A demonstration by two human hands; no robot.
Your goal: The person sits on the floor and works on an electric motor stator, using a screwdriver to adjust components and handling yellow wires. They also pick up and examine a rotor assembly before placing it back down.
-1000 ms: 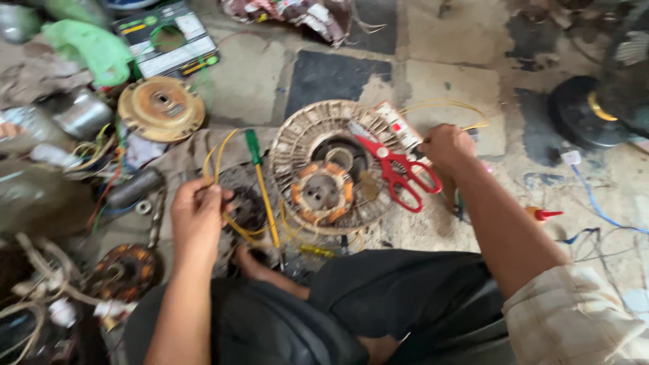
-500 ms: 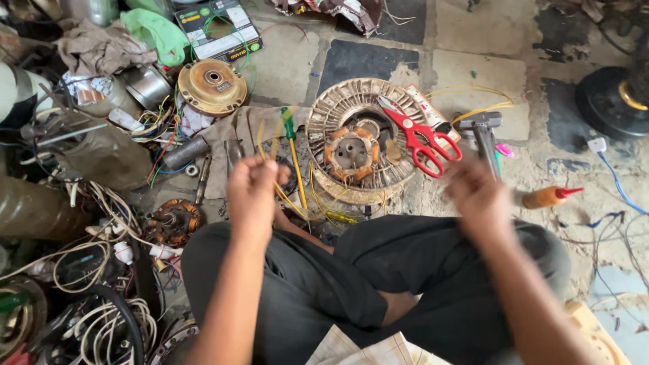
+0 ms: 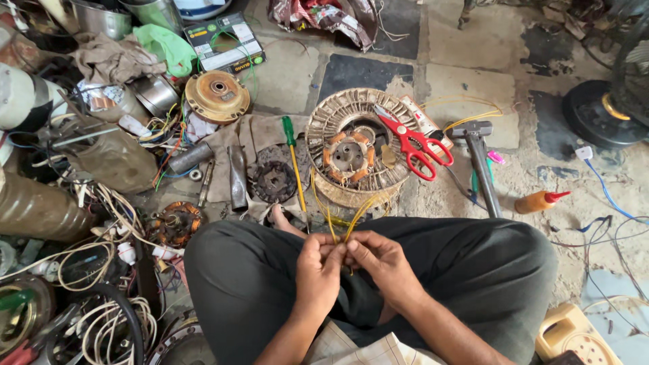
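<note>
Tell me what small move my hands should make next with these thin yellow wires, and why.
Probably pinch the thin yellow wires tighter between both hands, left hand and right hand, and twist the ends together. Both hands already meet over the lap around the wire ends, and the strands run up loose toward the round copper-wound stator, so nothing yet joins them.

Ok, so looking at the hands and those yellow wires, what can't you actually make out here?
- Head view: the ends of the yellow wires, pinched between the left hand and right hand; the fingers cover them.
- Head view: the far rim of the round motor winding under the red scissors.
- Head view: the black fan base, cut off by the right edge.
</note>
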